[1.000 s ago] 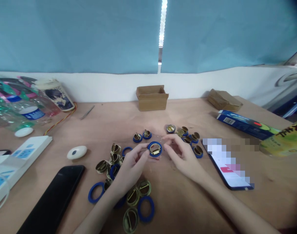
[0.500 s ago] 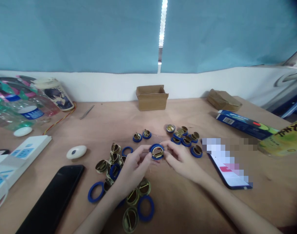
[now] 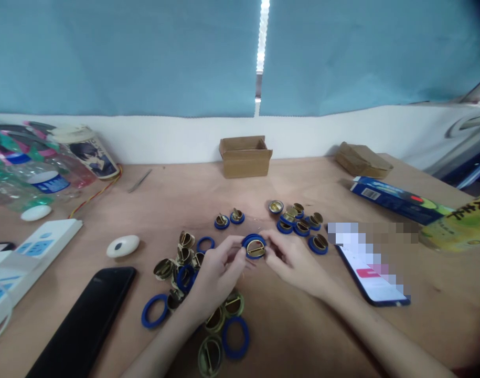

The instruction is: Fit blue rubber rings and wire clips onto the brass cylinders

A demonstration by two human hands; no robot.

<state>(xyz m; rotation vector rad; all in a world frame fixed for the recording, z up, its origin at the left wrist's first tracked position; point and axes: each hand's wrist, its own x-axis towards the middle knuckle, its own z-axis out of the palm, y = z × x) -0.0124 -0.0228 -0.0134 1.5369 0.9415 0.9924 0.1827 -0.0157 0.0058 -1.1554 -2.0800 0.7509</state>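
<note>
Between my two hands a round gold metal piece with a crossbar sits in a blue ring (image 3: pixel 254 247), tilted toward me. My left hand (image 3: pixel 220 265) pinches its left edge with thumb and fingers. At the right edge, the fingers of my right hand (image 3: pixel 292 262) are closed on the same piece. Loose gold pieces (image 3: pixel 210 356) lie left of and below my left hand, some partly hidden by it. Bare blue rings (image 3: pixel 235 337) lie among them. Beyond my hands, several gold pieces with blue rings (image 3: pixel 318 243) lie grouped at the right, and two more (image 3: pixel 221 221) stand nearer the middle.
A small open cardboard box (image 3: pixel 245 160) stands by the wall. Phones (image 3: pixel 86 320) lie at both sides, with a power strip (image 3: pixel 35 262), a white oval device (image 3: pixel 123 245), tweezers (image 3: pixel 139 181), bottles (image 3: pixel 46 178) and a cup (image 3: pixel 90 152) leftward. A blue carton (image 3: pixel 397 199) lies right.
The held piece has turned slightly in my fingers, so its gold face and crossbar show at a different angle. Both hands have stayed nearly in place.
</note>
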